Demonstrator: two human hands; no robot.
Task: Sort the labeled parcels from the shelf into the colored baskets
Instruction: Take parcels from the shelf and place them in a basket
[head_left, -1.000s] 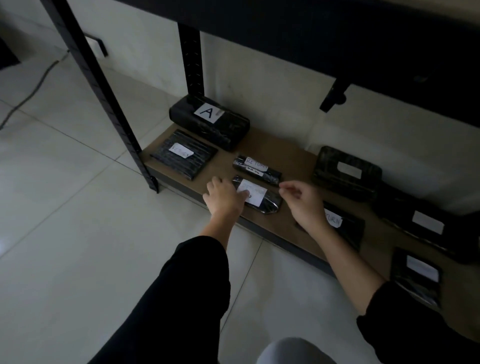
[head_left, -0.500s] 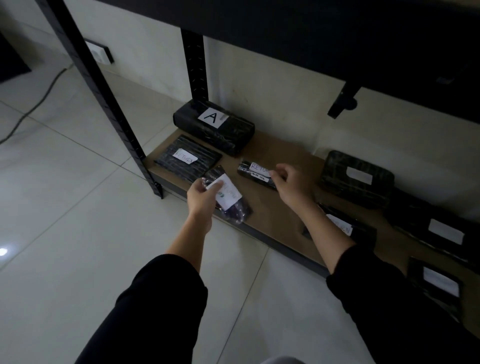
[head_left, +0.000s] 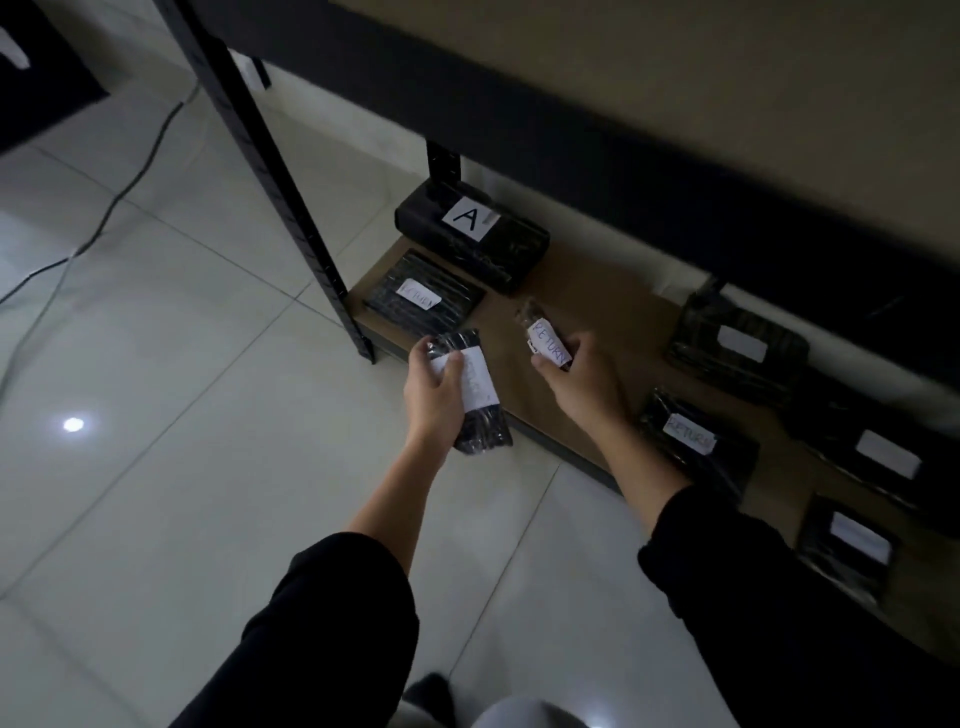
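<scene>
Parcels, two, small, oblong, wrapped in glossy black plastic film, white paper label on each. Blurred-label parcel (head_left: 475, 400): lengthwise in left grip (head_left: 434, 402), fingers curled round it, thumb on label, out past front edge of brown board shelf (head_left: 587, 306), above pale floor tiles (head_left: 208, 467). RETURN parcel (head_left: 548, 340): clasped in right grip (head_left: 582, 384), just above shelf. Handling, judged: light, one-handed; film slick, slightly yielding; best taken across narrow middle, thumb on paper. Change since half a second ago: RETURN parcel lifted off shelf; blurred-label parcel drawn further out.
</scene>
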